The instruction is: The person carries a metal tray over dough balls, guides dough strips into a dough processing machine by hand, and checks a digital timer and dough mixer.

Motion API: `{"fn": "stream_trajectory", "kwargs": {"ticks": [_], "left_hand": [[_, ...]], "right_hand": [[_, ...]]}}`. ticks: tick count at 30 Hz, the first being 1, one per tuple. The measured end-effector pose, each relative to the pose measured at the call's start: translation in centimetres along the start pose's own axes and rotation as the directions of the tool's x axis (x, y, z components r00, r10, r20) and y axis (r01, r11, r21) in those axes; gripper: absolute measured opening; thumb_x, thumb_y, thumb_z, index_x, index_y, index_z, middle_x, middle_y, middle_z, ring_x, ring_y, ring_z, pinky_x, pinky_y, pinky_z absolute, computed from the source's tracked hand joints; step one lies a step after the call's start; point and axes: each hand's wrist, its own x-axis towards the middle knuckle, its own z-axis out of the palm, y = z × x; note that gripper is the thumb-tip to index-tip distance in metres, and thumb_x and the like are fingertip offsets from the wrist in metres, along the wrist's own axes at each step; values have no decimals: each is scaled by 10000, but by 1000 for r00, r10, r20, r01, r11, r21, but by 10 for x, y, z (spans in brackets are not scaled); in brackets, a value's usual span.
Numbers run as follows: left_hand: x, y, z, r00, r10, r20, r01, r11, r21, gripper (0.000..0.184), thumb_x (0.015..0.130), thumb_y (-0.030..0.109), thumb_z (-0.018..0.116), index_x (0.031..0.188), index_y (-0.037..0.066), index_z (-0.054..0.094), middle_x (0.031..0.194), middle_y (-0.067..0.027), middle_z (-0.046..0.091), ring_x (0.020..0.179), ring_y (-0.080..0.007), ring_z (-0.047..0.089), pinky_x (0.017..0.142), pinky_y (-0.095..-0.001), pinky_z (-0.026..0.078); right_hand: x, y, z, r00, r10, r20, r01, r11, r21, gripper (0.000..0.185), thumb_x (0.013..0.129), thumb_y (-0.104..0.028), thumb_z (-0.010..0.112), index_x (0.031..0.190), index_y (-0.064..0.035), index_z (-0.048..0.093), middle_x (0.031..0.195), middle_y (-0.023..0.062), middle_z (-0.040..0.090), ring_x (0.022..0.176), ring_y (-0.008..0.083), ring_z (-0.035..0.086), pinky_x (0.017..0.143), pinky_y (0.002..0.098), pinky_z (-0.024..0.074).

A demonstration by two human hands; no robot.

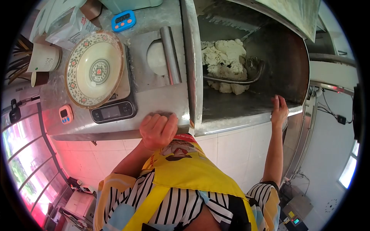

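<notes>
My left hand is curled into a fist at the front edge of the metal counter; nothing shows in it. On the right, my right hand rests at the front rim of a metal mixing trough, its fingers slightly bent over the edge and holding nothing that I can see. Inside the trough, pale rough dough lies against a curved metal mixing arm.
A patterned bowl sits on a digital scale. Around it are a blue timer, a pink timer, a plastic bag and a paper cup. Nearer the trough lies a metal scraper. The trough's raised lid is at the top.
</notes>
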Motion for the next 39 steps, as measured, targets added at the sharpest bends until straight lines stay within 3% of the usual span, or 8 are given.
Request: {"fn": "stream_trajectory", "kwargs": {"ticks": [3,11,20,23,26,29,39], "left_hand": [[0,-2,2,999,18,-33,-17,1000,18,141,682,33,616,823,33,622,583,-19,379,481,-157,415,449,-286,281],[-1,0,1,1000,7,-19,-6,1000,15,137,694,43,639,830,26,628,588,-27,405,485,-175,425,456,-295,313],[1,0,-1,1000,2,-6,-2,1000,9,122,713,46,644,830,18,624,591,-34,419,489,-184,430,460,-301,325],[1,0,1,1000,12,-20,-12,1000,22,127,698,42,624,824,27,619,595,-27,394,494,-169,420,467,-293,309],[1,1,1,1000,11,-24,-10,999,32,122,696,41,616,818,34,613,597,-23,378,499,-163,414,473,-292,306],[3,2,0,1000,4,-16,-3,1000,29,105,705,44,618,809,36,608,597,-24,373,499,-166,413,477,-293,318],[3,2,1,999,10,-37,-9,1000,14,103,718,42,637,818,20,622,592,-37,421,487,-191,431,460,-300,340]], "right_hand": [[0,-2,0,1000,14,2,-14,1000,9,311,911,-307,553,1000,-21,636,797,115,682,712,171,615,668,291,458],[-2,-8,-1,1000,16,8,-16,1000,11,317,919,-307,550,984,-8,631,758,97,666,689,137,579,655,266,447],[0,-2,-1,1000,6,5,-6,1000,-6,312,914,-309,549,980,-16,634,765,114,669,699,163,611,662,287,456],[-1,-7,-5,996,57,62,-56,998,-20,418,914,-390,523,1031,-1,622,836,131,680,798,186,632,738,290,455],[-2,-8,-6,996,61,63,-61,998,-7,427,911,-398,524,1034,0,621,836,136,681,802,194,636,743,296,458],[-2,-4,-2,1000,2,5,-2,1000,-3,310,914,-304,548,989,-16,635,770,116,674,710,185,633,664,295,461],[-2,-2,-2,1000,5,3,-5,1000,-1,322,915,-319,538,984,-20,635,786,126,677,728,210,647,671,311,466]]}}
